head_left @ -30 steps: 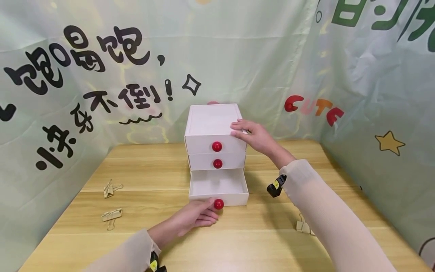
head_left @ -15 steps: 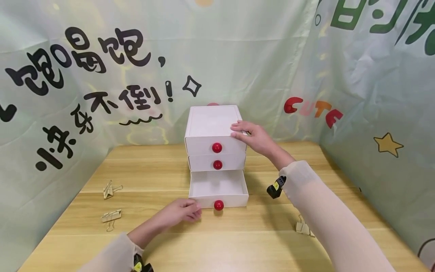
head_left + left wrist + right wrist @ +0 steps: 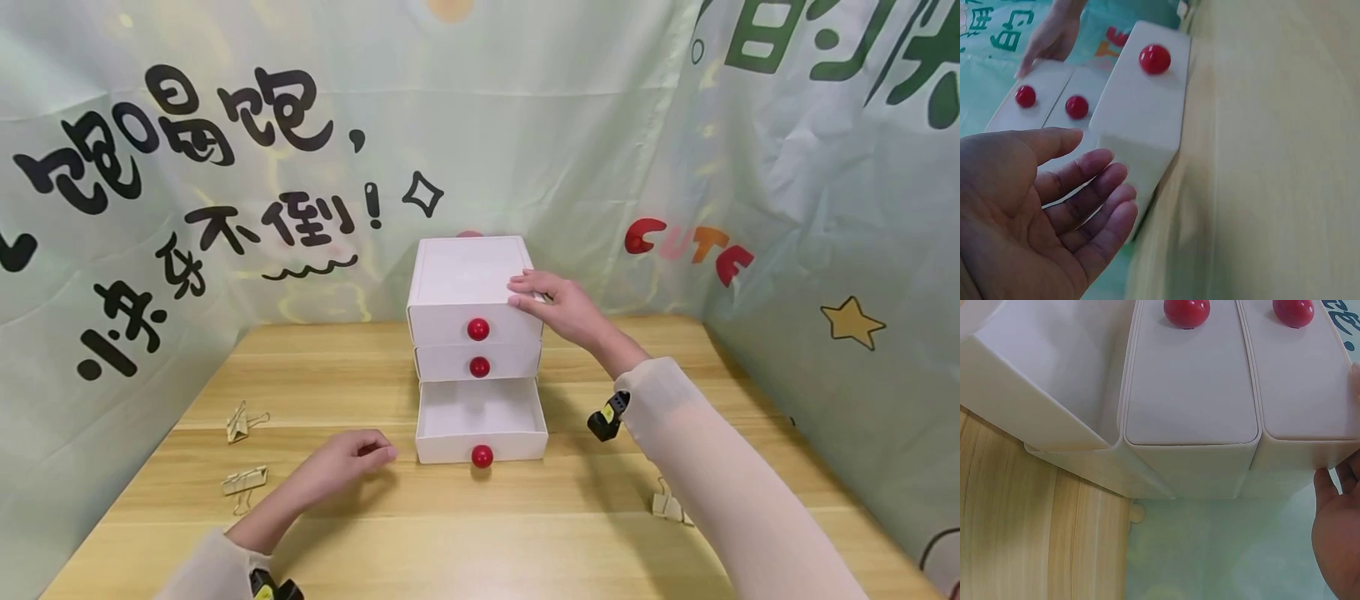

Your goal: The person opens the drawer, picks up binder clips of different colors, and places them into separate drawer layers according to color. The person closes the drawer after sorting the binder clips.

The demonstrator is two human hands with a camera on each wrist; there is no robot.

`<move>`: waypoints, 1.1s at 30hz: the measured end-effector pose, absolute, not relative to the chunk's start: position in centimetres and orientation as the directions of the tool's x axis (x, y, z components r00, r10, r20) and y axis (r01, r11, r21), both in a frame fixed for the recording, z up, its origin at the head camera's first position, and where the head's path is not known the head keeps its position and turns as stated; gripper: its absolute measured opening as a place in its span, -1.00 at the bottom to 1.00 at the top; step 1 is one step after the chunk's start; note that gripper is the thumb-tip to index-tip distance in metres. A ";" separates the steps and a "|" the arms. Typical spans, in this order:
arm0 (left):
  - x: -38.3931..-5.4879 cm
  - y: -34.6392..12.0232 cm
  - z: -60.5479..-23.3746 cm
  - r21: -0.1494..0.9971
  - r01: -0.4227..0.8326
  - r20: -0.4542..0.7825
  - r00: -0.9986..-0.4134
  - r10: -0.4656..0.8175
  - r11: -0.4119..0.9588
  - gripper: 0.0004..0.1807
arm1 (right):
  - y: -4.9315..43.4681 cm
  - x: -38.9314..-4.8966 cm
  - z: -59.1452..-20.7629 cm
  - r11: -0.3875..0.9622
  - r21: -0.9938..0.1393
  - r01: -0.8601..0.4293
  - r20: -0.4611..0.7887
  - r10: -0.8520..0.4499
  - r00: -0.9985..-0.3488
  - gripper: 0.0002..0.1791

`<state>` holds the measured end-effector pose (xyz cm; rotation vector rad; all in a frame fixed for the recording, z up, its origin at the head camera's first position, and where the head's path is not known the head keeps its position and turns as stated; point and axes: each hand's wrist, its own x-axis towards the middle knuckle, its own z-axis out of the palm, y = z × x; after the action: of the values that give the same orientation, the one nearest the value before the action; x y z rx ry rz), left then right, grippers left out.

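Note:
A white three-drawer box [image 3: 472, 271] stands on the wooden table, each drawer front bearing a red ball knob. Its bottom drawer [image 3: 442, 448] is pulled out, and nothing is seen inside. The upper two drawers are closed. My right hand [image 3: 558, 307] rests on the box's top right edge, fingers extended across the top. Left of the bottom drawer, apart from it, my left hand [image 3: 341, 467] is raised over the table. In the left wrist view its fingers [image 3: 1094, 212] are loosely bent and hold nothing.
Two gold binder clips lie on the left: an upper clip [image 3: 238, 425] and a lower clip [image 3: 244, 481]. Another binder clip [image 3: 670, 507] sits beside my right sleeve, partly hidden. Printed cloth [image 3: 525, 150] hangs behind the table [image 3: 480, 542] and along its sides.
My left hand has let go of the bottom drawer's knob and moved left, away from the drawer. The right hand stays on the box, and the bottom drawer remains pulled out.

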<state>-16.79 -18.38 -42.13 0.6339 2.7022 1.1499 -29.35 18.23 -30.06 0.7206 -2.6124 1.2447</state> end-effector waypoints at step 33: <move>-14.9 -30.5 -42.0 0.398 0.279 0.156 -0.959 0.235 0.874 -0.23 | 18.2 -29.6 -30.2 0.533 -0.689 -0.492 0.352 -0.347 -0.869 -0.44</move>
<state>-14.86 -30.54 -42.01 0.4312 3.1407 0.6926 -29.58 18.23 -30.18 0.7173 -2.5957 1.2488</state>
